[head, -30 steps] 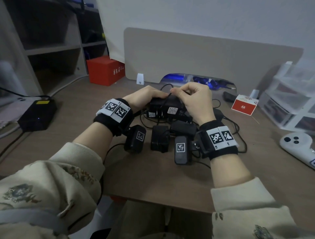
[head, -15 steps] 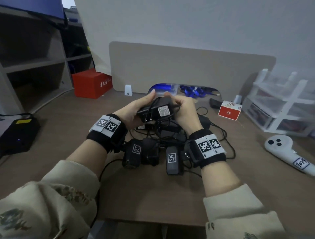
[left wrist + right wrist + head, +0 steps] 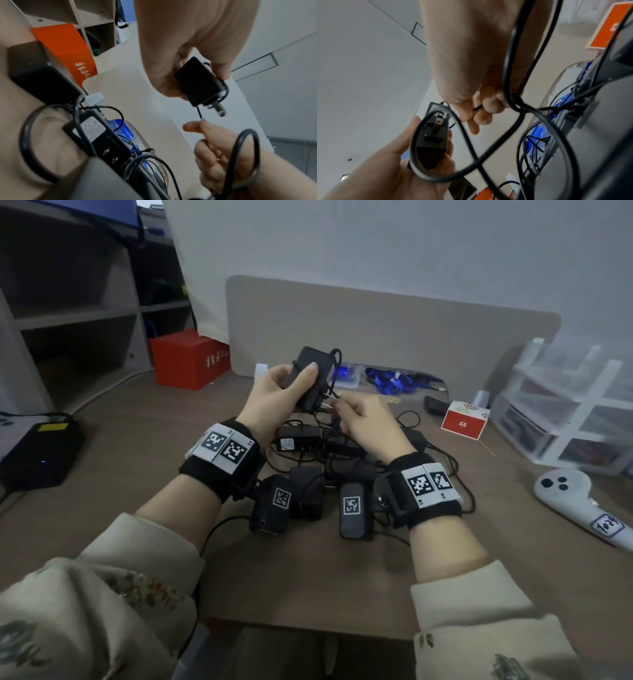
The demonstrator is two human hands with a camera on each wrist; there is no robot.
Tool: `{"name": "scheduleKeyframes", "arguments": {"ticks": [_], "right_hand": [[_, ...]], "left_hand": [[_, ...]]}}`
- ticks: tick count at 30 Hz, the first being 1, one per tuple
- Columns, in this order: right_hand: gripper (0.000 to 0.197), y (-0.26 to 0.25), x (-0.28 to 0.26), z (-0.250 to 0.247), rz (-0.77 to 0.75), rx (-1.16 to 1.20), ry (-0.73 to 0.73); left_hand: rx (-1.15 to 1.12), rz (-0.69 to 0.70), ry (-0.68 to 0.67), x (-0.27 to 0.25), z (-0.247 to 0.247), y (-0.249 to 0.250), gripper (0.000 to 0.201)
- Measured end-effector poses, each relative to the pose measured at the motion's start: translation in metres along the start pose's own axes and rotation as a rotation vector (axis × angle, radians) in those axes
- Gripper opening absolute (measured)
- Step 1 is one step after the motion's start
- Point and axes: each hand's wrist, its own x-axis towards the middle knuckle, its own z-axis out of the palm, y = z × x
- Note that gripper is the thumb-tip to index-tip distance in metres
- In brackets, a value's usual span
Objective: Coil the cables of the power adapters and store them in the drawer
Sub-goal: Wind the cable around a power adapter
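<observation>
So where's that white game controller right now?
In the head view, the white controller lies on the desk's right side, before the clear drawers.

Brown desk under tangled black adapters (red box behind).

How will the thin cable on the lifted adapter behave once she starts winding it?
Probably floppy: the cable sags in loose loops below the power adapter in the left hand. Likely to snag, since it trails into the tangled pile on the desk. The right hand pinches it easily, so likely light.
</observation>
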Motion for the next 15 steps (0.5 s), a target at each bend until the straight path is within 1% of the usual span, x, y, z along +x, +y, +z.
{"name": "scheduleKeyframes", "arguments": {"ticks": [1,4,6,7,10,11,13,15], "right_hand": [[0.023,0.003,0.001,0.0,0.003,-0.002,0.0],[0.018,0.01,0.002,-0.004,0.031,-0.074,0.027],[0.006,0.013,0.002,-0.007,0.056,-0.128,0.037],[0.005,0.015,0.002,-0.008,0.07,-0.146,0.026],[0.023,0.02,-0.001,-0.013,0.116,-0.208,-0.022],[0.025,0.022,-0.001,-0.015,0.129,-0.25,-0.022],[0.021,0.025,-0.002,-0.02,0.167,-0.357,-0.013],[0.015,0.026,-0.004,-0.024,0.225,-0.378,0.016]], "left_hand": [[0.03,0.022,0.024,0.0,0.001,-0.002,0.022],[0.063,0.027,0.101,0.003,0.001,-0.003,0.033],[0.047,0.034,0.133,0.005,0.0,-0.003,0.032],[0.03,0.059,0.146,0.005,-0.001,-0.003,0.03],[0.0,0.136,0.163,0.005,-0.003,-0.001,0.031],[-0.017,0.145,0.166,0.005,-0.004,0.0,0.03],[-0.112,0.132,0.168,0.007,-0.006,0.0,0.025],[-0.242,0.099,0.185,0.008,-0.008,0.002,0.021]]}}
